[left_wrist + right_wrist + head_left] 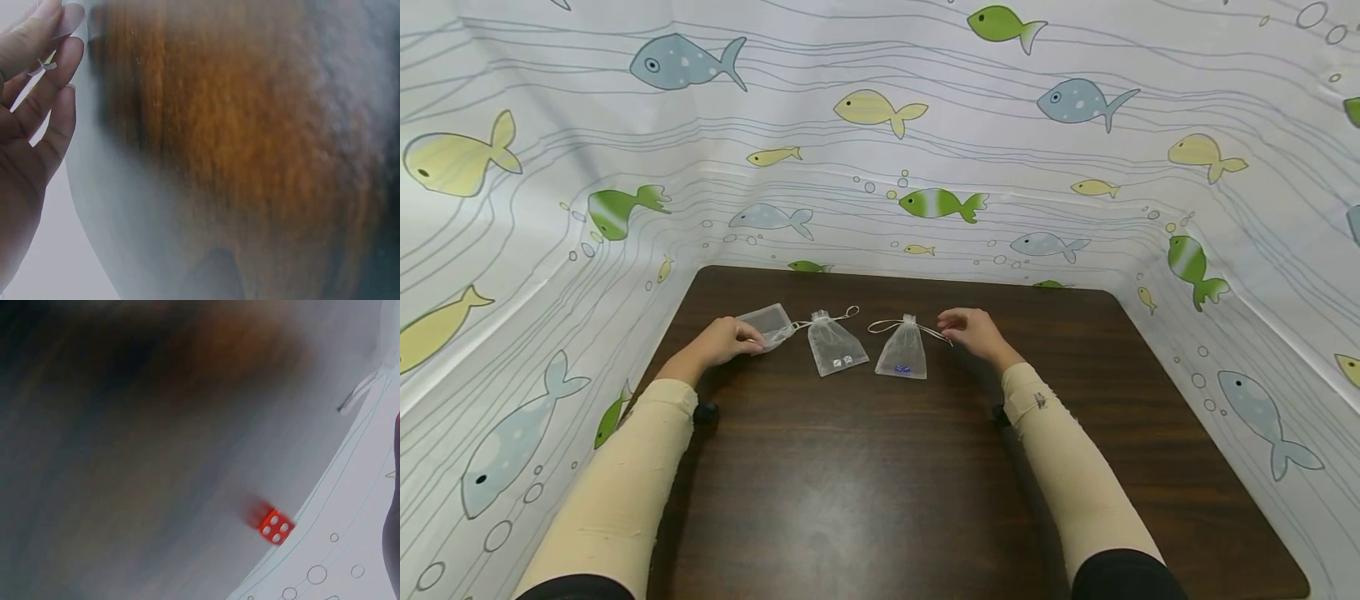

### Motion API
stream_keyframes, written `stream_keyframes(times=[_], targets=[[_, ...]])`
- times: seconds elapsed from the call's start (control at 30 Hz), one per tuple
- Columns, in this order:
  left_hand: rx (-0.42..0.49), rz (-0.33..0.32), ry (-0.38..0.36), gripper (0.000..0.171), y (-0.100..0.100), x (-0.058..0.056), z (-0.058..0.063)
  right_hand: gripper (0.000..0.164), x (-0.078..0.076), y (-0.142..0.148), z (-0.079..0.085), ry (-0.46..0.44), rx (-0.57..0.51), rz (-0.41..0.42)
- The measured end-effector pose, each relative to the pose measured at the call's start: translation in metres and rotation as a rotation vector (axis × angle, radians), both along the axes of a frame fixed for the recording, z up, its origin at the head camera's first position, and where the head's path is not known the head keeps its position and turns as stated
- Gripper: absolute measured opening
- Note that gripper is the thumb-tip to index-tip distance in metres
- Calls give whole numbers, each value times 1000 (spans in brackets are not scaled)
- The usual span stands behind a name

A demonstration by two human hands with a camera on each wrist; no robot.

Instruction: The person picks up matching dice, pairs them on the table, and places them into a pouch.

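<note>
At the left of the table, my left hand (pixel 726 343) pinches the edge of a sheer white drawstring pouch (pixel 767 323). The left wrist view shows this hand (pixel 34 94) with thumb and fingers together on filmy fabric. Beside it lies a second sheer pouch (pixel 835 346) with white dice (pixel 843 362) inside. Further right is a third pouch (pixel 902 350) with blue dice (pixel 902 369). Just right of its drawstring, my right hand (pixel 976 332) hovers with loosely bent fingers, apparently holding nothing. A red die (pixel 275 527) shows in the right wrist view; the head view hides it.
The dark wooden table (pixel 835 467) has rounded corners. White fabric (pixel 865 233) printed with fish surrounds its back and sides. Drawstring loops (pixel 852 312) stick out from the pouches' necks.
</note>
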State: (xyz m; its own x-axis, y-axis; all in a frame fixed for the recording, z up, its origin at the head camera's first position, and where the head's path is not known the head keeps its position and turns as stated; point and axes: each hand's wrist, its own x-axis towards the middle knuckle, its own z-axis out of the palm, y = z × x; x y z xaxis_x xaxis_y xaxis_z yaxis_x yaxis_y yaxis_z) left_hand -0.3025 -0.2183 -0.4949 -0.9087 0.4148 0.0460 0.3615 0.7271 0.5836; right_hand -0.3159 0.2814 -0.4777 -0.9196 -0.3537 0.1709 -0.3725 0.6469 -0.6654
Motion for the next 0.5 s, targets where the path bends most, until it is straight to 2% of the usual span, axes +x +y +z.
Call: stream_keyframes(times=[0.5], targets=[[-3,1,-12,13,4,-2,3,30,-7,-34,1,-38,-50,32]])
